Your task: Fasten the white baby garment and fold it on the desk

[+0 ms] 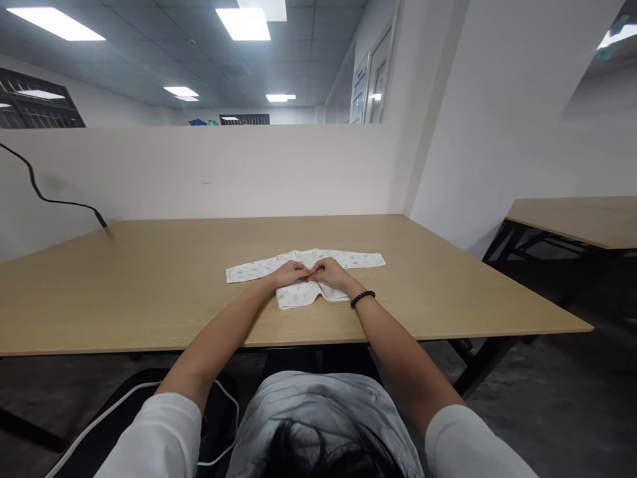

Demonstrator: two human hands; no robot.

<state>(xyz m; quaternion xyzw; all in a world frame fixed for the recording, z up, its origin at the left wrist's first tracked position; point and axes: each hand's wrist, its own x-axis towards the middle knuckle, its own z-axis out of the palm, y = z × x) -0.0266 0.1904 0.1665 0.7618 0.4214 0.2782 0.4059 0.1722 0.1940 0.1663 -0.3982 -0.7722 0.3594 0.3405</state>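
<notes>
A small white long-sleeved shirt (pixel 298 297) with a faint pale print lies on the table, its sleeves spread to both sides and its collar toward the wall. Over the middle of its front, my left hand (pixel 291 272) pinches the cloth with the fingertips. My right hand (pixel 328 271), with a dark bead bracelet at the wrist, pinches the cloth right beside it, and the fingertips of both hands meet. Below them the hem is raised in a small arch. Whatever detail sits between the fingertips is too small to make out.
The wooden table (pixel 149 292) reaches back to a low white partition (pixel 249 169). A black cable (pixel 64 202) comes down to the table's back left. Another table (pixel 587 219) stands to the right, past a white wall (pixel 478 133).
</notes>
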